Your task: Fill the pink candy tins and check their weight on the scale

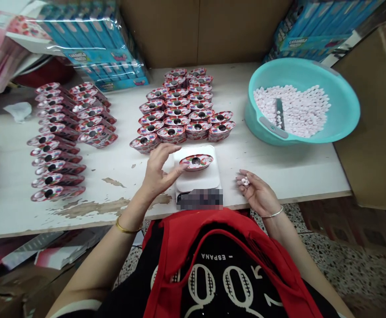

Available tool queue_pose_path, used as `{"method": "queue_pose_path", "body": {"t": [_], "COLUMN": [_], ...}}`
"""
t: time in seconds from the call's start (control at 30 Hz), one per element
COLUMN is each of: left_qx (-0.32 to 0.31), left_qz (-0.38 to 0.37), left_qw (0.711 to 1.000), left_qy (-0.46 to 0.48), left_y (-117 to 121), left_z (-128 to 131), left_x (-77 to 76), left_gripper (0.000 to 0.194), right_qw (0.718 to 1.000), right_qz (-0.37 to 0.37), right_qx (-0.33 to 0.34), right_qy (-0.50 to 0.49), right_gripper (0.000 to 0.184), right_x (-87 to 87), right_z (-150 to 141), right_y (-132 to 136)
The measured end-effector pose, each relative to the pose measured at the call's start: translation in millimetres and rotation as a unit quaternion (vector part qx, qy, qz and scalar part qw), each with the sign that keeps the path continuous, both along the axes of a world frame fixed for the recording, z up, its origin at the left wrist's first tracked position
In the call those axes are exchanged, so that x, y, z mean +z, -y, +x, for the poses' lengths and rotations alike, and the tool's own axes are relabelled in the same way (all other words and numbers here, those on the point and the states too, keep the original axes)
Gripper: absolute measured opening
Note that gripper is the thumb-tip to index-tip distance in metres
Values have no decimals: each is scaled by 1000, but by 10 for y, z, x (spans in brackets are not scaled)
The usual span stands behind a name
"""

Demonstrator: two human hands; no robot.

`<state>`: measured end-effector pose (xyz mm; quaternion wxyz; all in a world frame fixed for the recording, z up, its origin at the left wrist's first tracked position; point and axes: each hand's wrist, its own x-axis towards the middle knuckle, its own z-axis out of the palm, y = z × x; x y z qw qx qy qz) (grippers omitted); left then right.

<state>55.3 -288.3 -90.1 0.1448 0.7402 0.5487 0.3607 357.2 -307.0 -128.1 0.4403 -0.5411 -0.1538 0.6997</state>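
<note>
Carton (205, 162) is oval, red and white; left hand (158, 173) spread, right hand (260, 194) cupping pellets (245, 181).

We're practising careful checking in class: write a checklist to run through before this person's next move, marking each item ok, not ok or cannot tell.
1. Box resting on the scale: ok.
2. Hole in the box's top uncovered: ok.
3. Left hand at the box: ok, thumb at its left end.
4. Right hand holding white pieces: ok, a few at the fingers.
5. Right hand over the hole: not ok, it is right of the scale.
6. Scale's display readable: cannot tell, blurred out.
</note>
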Motion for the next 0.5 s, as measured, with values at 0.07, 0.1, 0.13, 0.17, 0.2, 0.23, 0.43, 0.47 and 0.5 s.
{"method": "queue_pose_path", "body": {"t": [0.07,0.1,0.13,0.17,0.2,0.23,0.43,0.47,0.5], "left_qx": [-33,-62,-93,-122,-141,-144,67,113,151], "left_qz": [-9,-14,-19,-22,-21,-9,109,101,74], "left_qw": [999,996,991,984,979,978,985,981,978], "left_qy": [-41,-69,-99,-126,-144,-149,-115,-120,-126], "left_y": [-19,-26,-37,-58,-96,-154,-990,-1173,-1350], "left_z": [67,104,134,147,133,85,-922,-1132,-1322], "left_x": [14,32,56,86,123,170,615,649,650], "left_gripper": [54,54,50,42,37,35,41,42,42], "right_qw": [1000,1000,1000,1000,999,999,997,996,996], "right_qz": [1,-1,-5,-11,-20,-29,-64,-67,-68], "right_qx": [-3,-7,-12,-16,-19,-20,-41,-49,-54], "right_qy": [4,7,11,16,20,24,23,24,27], "right_gripper": [29,32,36,39,43,47,57,57,57], "right_x": [24,40,52,59,57,48,-23,-26,-28], "right_z": [-24,-38,-52,-65,-77,-89,-151,-159,-166], "right_y": [18,30,43,54,62,65,53,55,57]}}
